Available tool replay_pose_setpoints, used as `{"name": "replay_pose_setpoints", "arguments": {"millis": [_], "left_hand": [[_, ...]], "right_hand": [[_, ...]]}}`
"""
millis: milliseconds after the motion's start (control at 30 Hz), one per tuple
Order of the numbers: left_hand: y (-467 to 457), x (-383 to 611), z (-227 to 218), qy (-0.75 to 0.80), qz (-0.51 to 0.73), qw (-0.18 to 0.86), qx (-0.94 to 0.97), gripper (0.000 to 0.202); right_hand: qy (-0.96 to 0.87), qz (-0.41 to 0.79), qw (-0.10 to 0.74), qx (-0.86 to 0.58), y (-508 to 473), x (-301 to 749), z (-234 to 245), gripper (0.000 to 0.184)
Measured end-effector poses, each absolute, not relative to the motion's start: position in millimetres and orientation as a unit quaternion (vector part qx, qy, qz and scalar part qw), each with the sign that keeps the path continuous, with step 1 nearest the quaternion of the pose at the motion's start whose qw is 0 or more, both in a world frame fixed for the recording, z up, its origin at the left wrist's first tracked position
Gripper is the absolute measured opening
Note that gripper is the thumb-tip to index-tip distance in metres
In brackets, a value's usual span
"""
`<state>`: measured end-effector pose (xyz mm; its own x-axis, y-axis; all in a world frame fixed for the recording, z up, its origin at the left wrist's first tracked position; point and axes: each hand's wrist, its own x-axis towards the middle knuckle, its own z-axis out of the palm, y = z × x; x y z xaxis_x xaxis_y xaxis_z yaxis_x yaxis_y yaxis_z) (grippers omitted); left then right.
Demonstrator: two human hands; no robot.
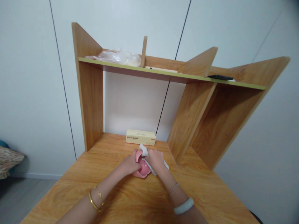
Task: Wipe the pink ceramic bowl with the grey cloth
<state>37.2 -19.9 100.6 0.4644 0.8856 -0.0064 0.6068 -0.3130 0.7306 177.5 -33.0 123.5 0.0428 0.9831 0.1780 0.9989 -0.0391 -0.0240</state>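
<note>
A pink bowl [144, 169] with an angular rim is tilted toward me above the wooden desk. My left hand [131, 163] is closed on the bowl's left side, with the thumb over the rim. In my right hand [156, 158] is a white cloth [144, 150], bunched at the bowl's right rim. Part of the cloth hangs below and behind the right hand. The right fingertips are hidden behind the cloth and bowl.
A cream-coloured box [140, 137] stands at the back of the wooden desk [112, 199]. Above it runs a shelf [163, 76] bearing a clear plastic bag [119, 58] and a dark flat object [220, 77]. Upright wooden panels [191, 115] rise at the right.
</note>
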Motion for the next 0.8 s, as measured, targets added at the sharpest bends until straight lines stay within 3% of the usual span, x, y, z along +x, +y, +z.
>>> {"name": "replay_pose_setpoints", "arguments": {"millis": [200, 433, 567, 800], "left_hand": [[-8, 39, 112, 0.474, 0.172, 0.326, 0.800, 0.057], [-32, 41, 81, 0.448, 0.265, 0.336, 0.785, 0.086], [-34, 48, 71, 0.451, 0.295, 0.332, 0.774, 0.082], [-25, 41, 98, 0.470, 0.232, 0.306, 0.795, 0.072]], "right_hand": [[-0.691, -0.053, 0.080, -0.716, -40, 178, 121, 0.021], [-0.628, -0.056, 0.094, -0.770, -53, 193, 98, 0.029], [-0.651, -0.069, 0.087, -0.750, -49, 189, 113, 0.026], [-0.699, -0.083, 0.067, -0.707, -43, 183, 126, 0.021]]}}
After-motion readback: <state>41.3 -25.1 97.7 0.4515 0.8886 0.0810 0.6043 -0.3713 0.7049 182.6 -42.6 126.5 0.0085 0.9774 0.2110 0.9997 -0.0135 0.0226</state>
